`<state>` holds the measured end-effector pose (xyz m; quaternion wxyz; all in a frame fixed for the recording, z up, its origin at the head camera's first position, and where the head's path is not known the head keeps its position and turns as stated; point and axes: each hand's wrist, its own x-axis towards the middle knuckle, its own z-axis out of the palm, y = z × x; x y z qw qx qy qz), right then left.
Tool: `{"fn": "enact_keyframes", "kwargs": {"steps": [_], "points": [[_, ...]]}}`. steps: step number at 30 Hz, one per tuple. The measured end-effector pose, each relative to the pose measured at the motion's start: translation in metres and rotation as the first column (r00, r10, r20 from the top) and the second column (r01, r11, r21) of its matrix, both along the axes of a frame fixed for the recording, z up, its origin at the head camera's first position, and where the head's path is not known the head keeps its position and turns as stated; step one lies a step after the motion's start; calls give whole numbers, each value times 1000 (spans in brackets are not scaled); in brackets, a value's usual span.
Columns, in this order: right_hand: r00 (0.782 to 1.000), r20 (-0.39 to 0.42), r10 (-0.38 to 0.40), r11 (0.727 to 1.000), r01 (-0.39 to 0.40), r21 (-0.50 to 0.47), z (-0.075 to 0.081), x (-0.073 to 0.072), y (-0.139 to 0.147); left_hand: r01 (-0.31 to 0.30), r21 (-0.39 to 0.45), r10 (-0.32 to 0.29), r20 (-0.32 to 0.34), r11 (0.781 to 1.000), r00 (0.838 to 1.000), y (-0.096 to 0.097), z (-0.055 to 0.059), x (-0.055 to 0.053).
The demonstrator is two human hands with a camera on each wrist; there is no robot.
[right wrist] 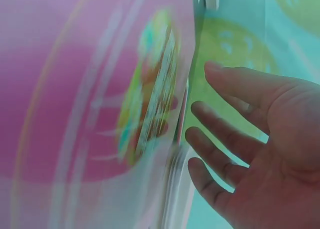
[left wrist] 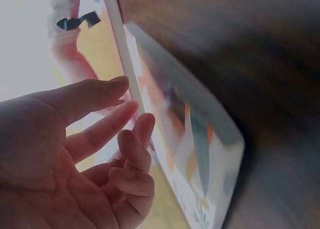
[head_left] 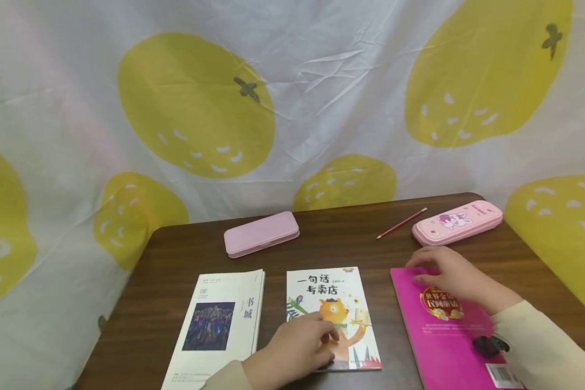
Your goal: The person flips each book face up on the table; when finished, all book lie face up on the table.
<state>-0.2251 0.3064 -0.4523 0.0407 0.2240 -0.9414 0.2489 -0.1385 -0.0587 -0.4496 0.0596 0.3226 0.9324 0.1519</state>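
My left hand [head_left: 299, 346] hovers over the lower left of a white picture book [head_left: 336, 290] with an orange animal on its cover. In the left wrist view the left fingers [left wrist: 131, 149] are loosely bent and hold nothing, beside the book's edge [left wrist: 200, 96]. My right hand [head_left: 448, 271] is above the top part of a magenta book [head_left: 439, 341]. Its fingers [right wrist: 215, 149] are spread and loosely bent in the right wrist view, with nothing between them. A pink surface with a colourful patch [right wrist: 145, 99] lies beside them, blurred.
Left of the picture book lies a cream book [head_left: 212, 325] with a dark picture. Behind are a plain pink pencil case [head_left: 261, 234], a red pencil [head_left: 402, 222] and a pink pencil case with a rabbit [head_left: 458, 221]. A fruit-patterned curtain [head_left: 322, 97] hangs behind the wooden table [head_left: 341, 238].
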Motion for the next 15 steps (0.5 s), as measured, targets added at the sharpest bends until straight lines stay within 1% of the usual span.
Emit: {"fn": "enact_keyframes", "kwargs": {"steps": [3, 6, 9, 11, 13, 15], "points": [[999, -7, -39, 999, 39, 7, 0, 1, 18, 53, -5, -53, -36, 999, 998, 10, -4, 2], [997, -8, -73, 997, 73, 9, -3, 0, 32, 99, -19, -100, -67, 995, 993, 20, -7, 4], [996, -6, -92, 996, 92, 14, -9, -1, 45, 111, -42, -114, -59, 993, 992, 32, -8, 6], [994, -6, -108, 994, 109, 26, -12, 0, 54, 110, -55, -113, -40, 992, 993, 42, -7, 7], [993, -3, -114, 993, 114, 32, -15, 0, 63, 124, -49, -126, -29, 991, 992, 51, -6, 8], [994, -5, -112, 993, 112, 39, -17, 0, 69, 149, -33, -150, -41, 988, 988, 59, -7, 8]]}}
